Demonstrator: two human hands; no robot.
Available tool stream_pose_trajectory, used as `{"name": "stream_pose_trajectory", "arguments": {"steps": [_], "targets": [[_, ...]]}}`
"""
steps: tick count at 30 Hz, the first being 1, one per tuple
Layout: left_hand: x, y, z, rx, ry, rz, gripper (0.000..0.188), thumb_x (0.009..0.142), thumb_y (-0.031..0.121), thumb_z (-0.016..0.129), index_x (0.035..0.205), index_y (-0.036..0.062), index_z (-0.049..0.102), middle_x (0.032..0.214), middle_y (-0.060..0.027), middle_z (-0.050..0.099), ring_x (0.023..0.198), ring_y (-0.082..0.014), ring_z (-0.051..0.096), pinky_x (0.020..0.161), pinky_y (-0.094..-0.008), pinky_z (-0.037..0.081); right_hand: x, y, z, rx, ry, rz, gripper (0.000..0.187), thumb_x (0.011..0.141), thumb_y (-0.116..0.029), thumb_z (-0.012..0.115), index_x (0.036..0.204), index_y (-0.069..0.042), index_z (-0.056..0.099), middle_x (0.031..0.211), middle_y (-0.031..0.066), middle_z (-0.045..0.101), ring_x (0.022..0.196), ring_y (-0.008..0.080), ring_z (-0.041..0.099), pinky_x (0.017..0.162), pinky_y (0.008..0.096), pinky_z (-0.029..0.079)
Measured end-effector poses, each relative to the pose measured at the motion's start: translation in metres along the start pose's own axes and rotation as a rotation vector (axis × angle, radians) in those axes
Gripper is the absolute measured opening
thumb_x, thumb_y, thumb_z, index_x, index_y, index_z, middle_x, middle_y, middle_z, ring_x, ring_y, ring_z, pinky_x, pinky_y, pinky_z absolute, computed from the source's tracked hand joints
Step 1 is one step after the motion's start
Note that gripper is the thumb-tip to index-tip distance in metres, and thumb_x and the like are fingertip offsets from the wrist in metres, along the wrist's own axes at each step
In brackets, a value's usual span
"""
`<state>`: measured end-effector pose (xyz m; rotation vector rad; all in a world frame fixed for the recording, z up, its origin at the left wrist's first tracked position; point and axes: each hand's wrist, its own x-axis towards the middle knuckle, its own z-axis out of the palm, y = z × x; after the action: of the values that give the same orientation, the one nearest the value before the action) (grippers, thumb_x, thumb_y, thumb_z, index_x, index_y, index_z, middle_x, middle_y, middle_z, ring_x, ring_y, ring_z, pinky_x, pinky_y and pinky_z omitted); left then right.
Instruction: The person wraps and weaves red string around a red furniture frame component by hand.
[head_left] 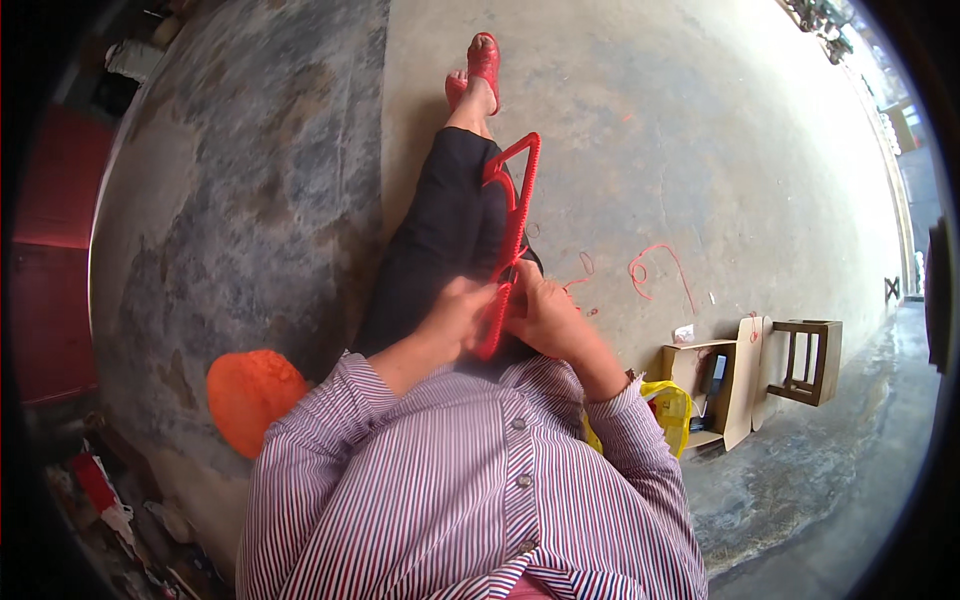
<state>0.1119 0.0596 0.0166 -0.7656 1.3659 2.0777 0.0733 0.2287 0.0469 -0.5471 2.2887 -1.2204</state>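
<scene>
A red clothes hanger [523, 210], its bars seemingly wrapped in red cord with a ridged edge, is held over my lap and dark trousers [425, 225]. Its long bar points away from me, toward my crossed feet. My left hand [458, 312] closes on the near end of the hanger from the left. From the right, my right hand [548, 312] grips the same stretch, thumb and fingers bent close to the bar. A small loop of red cord shows just above my fingers. My fingertips are partly hidden behind the hanger and slightly blurred.
Loose red cord [640, 272] lies on the concrete floor to the right. An open cardboard box [745, 375], a yellow plastic bag [672, 410] and a small wooden stool [822, 362] stand at the right. An orange round object [250, 400] is beside my left elbow.
</scene>
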Motion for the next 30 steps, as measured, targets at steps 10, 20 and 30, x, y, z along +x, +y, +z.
{"name": "stream_pose_trajectory", "arguments": {"steps": [10, 20, 30], "targets": [[-0.016, 0.039, -0.015, -0.036, 0.209, 0.570, 0.017, 0.075, 0.001, 0.054, 0.092, 0.0036, 0.051, 0.086, -0.0031, 0.053, 0.073, -0.0088, 0.053, 0.065, -0.0235, 0.047, -0.011, -0.008, -0.020, 0.125, 0.236, -0.127, 0.043, 0.074, -0.024, 0.076, 0.106, 0.001, 0.062, 0.102, 0.0155, 0.065, 0.096, 0.0325, 0.062, 0.081, 0.0391, 0.050], [-0.007, 0.059, 0.021, -0.220, -0.190, 0.222, 0.022, 0.089, 0.011, 0.052, 0.109, 0.0035, 0.047, 0.078, -0.0066, 0.059, 0.056, -0.0068, 0.047, 0.042, -0.0183, 0.030, -0.056, -0.025, -0.085, 0.779, 0.277, 0.069, 0.047, 0.076, -0.013, 0.055, 0.121, 0.003, 0.058, 0.124, 0.0157, 0.060, 0.113, 0.0282, 0.058, 0.096, 0.0393, 0.044], [0.008, 0.055, 0.022, -0.159, -0.125, 0.181, 0.026, 0.083, 0.002, 0.061, 0.106, 0.0026, 0.048, 0.081, -0.0066, 0.061, 0.066, -0.0067, 0.054, 0.044, -0.0154, 0.034, -0.148, 0.112, -0.203, 1.283, 0.699, -0.393, 0.011, 0.091, -0.015, 0.054, 0.093, -0.004, 0.050, 0.070, -0.0024, 0.047, 0.056, 0.0066, 0.045, 0.053, 0.0216, 0.041]]}}
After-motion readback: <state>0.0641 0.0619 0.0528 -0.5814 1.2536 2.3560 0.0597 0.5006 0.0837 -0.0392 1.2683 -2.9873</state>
